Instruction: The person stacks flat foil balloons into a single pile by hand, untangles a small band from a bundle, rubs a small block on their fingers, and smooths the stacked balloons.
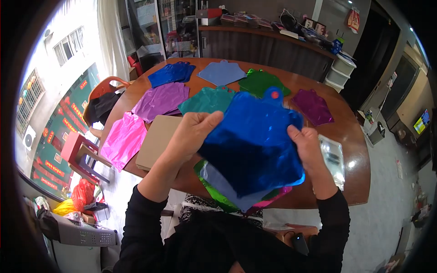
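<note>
A shiny blue foil balloon, flat and uninflated, hangs between my hands above the near side of the table. Its top tab carries a red dot. My left hand pinches its left edge, thumb on the front. On the opposite edge my right hand grips it the same way. Partly hidden beneath lies a loose pile of flat foil pieces, with a pale blue one, a green one and some pink showing. Farther back, a teal foil pile rests behind the held balloon.
Around the wooden table lie foil piles: pink, purple, dark blue, pale blue, green and magenta. Brown cardboard sits left, a clear plastic pack right. Chairs stand left.
</note>
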A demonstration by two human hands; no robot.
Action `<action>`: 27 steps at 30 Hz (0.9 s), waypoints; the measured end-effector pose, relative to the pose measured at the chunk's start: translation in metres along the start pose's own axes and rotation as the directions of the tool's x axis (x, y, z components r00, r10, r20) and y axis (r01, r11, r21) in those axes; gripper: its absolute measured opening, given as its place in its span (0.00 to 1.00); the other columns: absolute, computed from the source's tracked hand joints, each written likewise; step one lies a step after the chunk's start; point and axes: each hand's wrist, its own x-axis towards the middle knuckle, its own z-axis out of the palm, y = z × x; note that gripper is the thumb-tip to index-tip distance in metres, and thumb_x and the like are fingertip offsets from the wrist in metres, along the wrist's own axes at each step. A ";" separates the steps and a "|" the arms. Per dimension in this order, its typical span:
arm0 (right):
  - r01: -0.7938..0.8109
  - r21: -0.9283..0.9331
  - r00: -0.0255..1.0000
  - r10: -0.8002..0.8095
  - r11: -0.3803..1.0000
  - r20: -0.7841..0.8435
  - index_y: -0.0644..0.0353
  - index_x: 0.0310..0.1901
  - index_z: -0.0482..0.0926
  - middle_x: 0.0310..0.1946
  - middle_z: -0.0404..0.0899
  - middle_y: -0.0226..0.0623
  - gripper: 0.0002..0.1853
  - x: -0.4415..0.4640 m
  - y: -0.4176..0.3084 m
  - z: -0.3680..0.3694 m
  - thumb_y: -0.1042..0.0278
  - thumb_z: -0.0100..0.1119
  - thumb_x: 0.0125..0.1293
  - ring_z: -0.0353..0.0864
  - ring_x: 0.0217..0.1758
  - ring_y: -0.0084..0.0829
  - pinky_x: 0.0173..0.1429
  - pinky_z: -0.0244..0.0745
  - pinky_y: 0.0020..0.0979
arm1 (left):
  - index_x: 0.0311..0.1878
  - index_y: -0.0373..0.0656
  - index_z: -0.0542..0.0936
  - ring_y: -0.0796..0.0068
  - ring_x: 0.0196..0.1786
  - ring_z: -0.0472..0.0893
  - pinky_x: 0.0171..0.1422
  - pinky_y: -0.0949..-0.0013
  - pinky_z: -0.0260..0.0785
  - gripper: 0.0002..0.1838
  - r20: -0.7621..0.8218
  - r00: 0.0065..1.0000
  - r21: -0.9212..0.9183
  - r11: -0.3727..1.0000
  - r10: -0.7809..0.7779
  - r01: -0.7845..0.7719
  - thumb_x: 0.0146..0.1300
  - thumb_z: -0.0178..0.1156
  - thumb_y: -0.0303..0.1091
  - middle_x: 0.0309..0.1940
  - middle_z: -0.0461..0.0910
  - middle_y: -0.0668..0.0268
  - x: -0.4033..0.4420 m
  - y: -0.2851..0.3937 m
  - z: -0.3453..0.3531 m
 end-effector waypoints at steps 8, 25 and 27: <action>-0.203 -0.175 0.969 0.224 0.963 0.107 0.65 0.35 0.82 0.20 0.80 0.32 0.13 0.012 0.047 -0.010 0.62 0.63 0.74 0.73 0.15 0.20 0.22 0.73 0.19 | 0.34 0.35 0.82 0.76 0.25 0.74 0.35 0.73 0.69 0.14 -0.330 0.883 0.257 0.932 0.333 -0.255 0.73 0.58 0.36 0.24 0.80 0.66 -0.036 -0.049 -0.011; 0.144 -0.918 0.985 -0.145 0.369 0.096 0.70 0.41 0.80 0.30 0.84 0.46 0.16 -0.003 0.047 0.008 0.60 0.58 0.72 0.83 0.31 0.46 0.41 0.79 0.41 | 0.56 0.39 0.79 0.48 0.68 0.70 0.72 0.50 0.64 0.33 0.535 0.666 0.469 0.473 0.519 -0.746 0.55 0.76 0.52 0.63 0.74 0.52 -0.081 -0.081 0.051; 0.210 -0.889 0.954 -0.282 0.406 0.097 0.69 0.42 0.80 0.32 0.85 0.46 0.16 -0.006 0.058 -0.016 0.60 0.58 0.72 0.84 0.32 0.44 0.41 0.79 0.40 | 0.59 0.39 0.78 0.47 0.69 0.69 0.73 0.49 0.63 0.38 0.550 0.682 0.478 0.487 0.483 -0.731 0.52 0.77 0.56 0.64 0.72 0.51 -0.082 -0.079 0.050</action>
